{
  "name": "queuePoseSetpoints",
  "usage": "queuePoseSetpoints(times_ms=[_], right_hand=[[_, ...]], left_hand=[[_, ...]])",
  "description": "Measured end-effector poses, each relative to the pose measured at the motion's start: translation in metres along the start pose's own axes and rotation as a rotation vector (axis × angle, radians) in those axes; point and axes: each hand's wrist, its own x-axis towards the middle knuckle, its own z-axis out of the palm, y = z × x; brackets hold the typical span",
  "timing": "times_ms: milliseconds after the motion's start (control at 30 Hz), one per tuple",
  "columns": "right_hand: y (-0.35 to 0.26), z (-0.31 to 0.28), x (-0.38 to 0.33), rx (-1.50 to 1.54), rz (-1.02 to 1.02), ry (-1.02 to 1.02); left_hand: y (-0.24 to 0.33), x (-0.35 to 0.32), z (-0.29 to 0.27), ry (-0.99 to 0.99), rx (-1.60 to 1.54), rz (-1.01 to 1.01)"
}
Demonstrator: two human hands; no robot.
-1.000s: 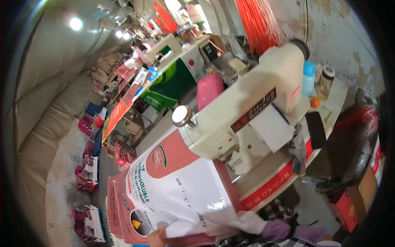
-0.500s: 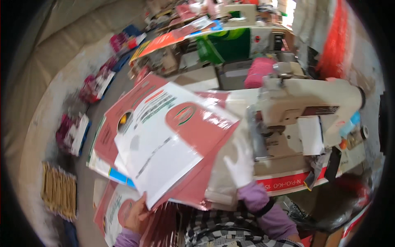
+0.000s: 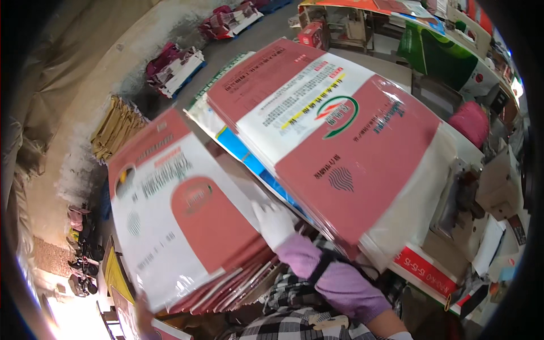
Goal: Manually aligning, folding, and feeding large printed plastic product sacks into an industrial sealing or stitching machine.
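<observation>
A white-and-red printed plastic bag (image 3: 164, 226) lies flat on top of a stack of similar bags at the left. Its layered red edges (image 3: 241, 283) show along the front. My left hand (image 3: 143, 313) is at the near left corner of this stack, bare and blurred, with most of its fingers hidden. On the stack's right edge rests my right hand (image 3: 275, 224) in a white glove, its fingers stretched out against the bag. To the right lies a second pile, topped by a red-and-white printed bag (image 3: 362, 170) in glossy plastic.
A sewing machine (image 3: 501, 181) stands at the right, beside a red-and-white strip (image 3: 425, 271) along the table edge. A pink thread cone (image 3: 469, 123) sits behind it. Bundles of folded bags (image 3: 173, 68) and a brown bundle (image 3: 118, 127) lie on the floor at the left.
The view has swung left. The white-and-red bag has moved from the right pile onto the left stack. My gloved right hand has shifted from beside the machine to that stack's edge.
</observation>
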Motion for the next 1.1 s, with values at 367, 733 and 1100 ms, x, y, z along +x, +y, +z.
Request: queuePoseSetpoints(times_ms=[367, 733, 1100], right_hand=[[0.070, 0.057, -0.103, 0.155, 0.585, -0.109], [0.027, -0.108, -0.159, 0.200, 0.267, -0.658], [0.129, -0.240, -0.167, 0.361, 0.701, 0.392]], left_hand=[[-0.050, -0.022, 0.185, 0.276, 0.368, -0.014], [0.241, -0.138, 0.693, -0.968, 0.904, 1.475], [0.252, -0.136, 0.697, -1.242, 0.136, 0.933]])
